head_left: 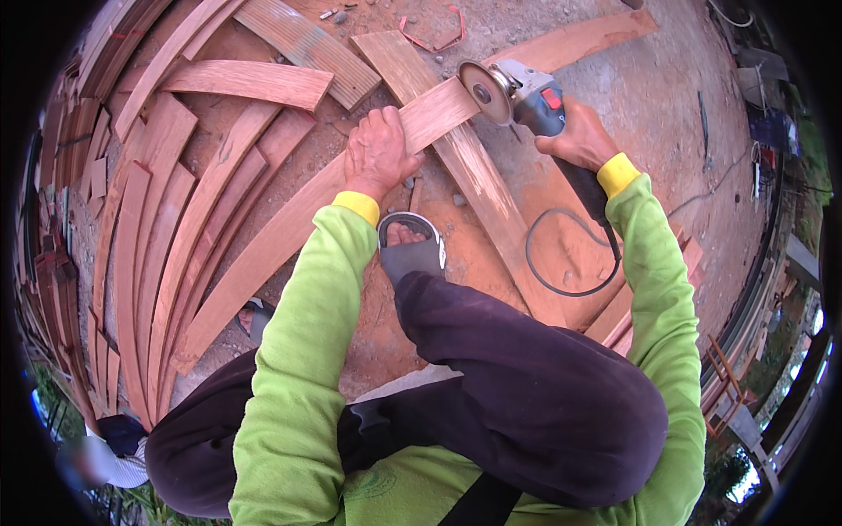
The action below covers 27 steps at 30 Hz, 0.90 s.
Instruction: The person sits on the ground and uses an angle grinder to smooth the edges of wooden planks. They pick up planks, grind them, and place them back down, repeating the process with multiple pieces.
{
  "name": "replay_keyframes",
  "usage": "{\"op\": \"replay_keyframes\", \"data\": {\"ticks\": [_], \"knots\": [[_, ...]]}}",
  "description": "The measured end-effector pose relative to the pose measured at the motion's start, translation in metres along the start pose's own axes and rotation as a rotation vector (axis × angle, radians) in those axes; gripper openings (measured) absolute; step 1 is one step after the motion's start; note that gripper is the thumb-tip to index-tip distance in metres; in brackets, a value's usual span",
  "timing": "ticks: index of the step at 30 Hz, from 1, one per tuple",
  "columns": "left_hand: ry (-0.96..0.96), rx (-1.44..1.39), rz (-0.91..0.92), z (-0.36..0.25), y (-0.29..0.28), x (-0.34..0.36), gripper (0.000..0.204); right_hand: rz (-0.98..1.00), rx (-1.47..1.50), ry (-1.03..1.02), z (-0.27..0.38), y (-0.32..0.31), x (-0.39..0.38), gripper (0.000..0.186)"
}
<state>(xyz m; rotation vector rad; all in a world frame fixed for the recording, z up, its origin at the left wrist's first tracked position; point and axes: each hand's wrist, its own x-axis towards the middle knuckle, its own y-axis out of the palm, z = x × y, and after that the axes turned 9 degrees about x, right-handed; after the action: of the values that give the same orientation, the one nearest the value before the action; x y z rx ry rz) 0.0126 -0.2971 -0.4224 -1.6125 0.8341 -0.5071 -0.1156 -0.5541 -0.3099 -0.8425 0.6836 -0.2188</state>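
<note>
My left hand (379, 151) is closed over a long reddish wooden plank (289, 215), which slants from the lower left up toward the middle. In my right hand (579, 133) is a blue and grey angle grinder (537, 103) with a red switch, gripped around its body. The grinder's round disc (485, 92) stands on edge at the plank's far end; I cannot tell whether it touches the wood. A second plank (491, 188) crosses beneath the first. Beyond the disc lies another length of wood (579, 42), and its link to the held plank is hidden.
Many loose planks (180, 158) fan out on the left. The grinder's black cord (561, 292) loops on the dusty ground beside my right forearm. A red-framed pair of glasses (432, 44) lies at the top. My sandalled foot (412, 244) is near the planks. Another person (101, 460) appears lower left.
</note>
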Motion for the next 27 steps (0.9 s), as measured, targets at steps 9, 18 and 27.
{"op": "replay_keyframes", "data": {"ticks": [9, 18, 27], "knots": [[-0.01, -0.002, 0.019, 0.0, -0.003, 0.0, 0.064, 0.012, -0.005, -0.017, 0.003, 0.001, 0.009, 0.06], [-0.002, -0.012, 0.016, 0.0, -0.003, 0.0, 0.064, 0.019, -0.041, 0.001, -0.001, 0.002, 0.016, 0.059], [-0.014, -0.002, 0.028, -0.001, -0.003, 0.0, 0.065, 0.034, -0.039, 0.021, 0.019, -0.004, 0.012, 0.059]]}}
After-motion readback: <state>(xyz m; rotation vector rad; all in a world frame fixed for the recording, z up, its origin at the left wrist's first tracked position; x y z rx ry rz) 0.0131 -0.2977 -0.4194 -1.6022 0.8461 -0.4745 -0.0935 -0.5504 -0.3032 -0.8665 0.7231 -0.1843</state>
